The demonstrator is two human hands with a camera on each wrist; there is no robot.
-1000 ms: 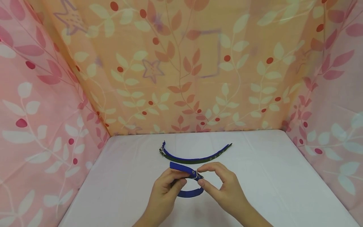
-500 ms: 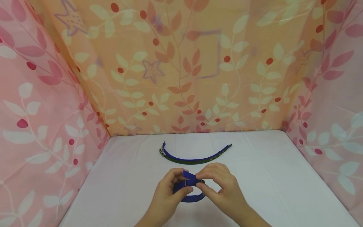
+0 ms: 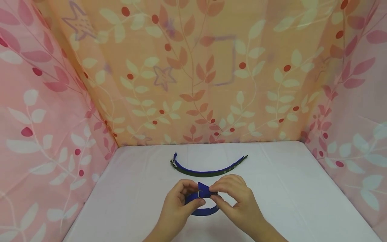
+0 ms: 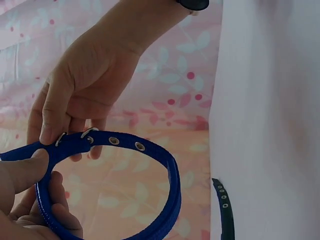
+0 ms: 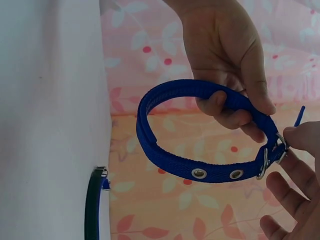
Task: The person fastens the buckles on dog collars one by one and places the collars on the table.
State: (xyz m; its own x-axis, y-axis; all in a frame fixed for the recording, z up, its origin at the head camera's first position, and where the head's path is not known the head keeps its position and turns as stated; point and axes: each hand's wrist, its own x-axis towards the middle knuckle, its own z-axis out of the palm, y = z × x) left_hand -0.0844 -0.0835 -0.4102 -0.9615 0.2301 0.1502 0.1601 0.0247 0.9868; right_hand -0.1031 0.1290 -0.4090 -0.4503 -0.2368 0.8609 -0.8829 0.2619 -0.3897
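A blue collar, bent into a closed loop, is held between both hands above the table. My left hand grips its band, thumb on the near side. My right hand pinches the collar around the metal buckle, thumb and fingers on either side. The strap's free end stands up there between the hands. In the right wrist view, a metal D-ring sits beside the buckle, and metal-rimmed eyelets run along the band. Fingers partly hide the buckle in the head view.
Behind the hands, a dark green strap with eyelets and a blue strap lie together in a curve on the white table, buckles at the left. Leaf-patterned cloth hangs behind and on both sides.
The strap's free end, earlier pointing left past the buckle, now stands up nearer my right fingers. My left hand has shifted slightly right; both hands keep holding the collar.
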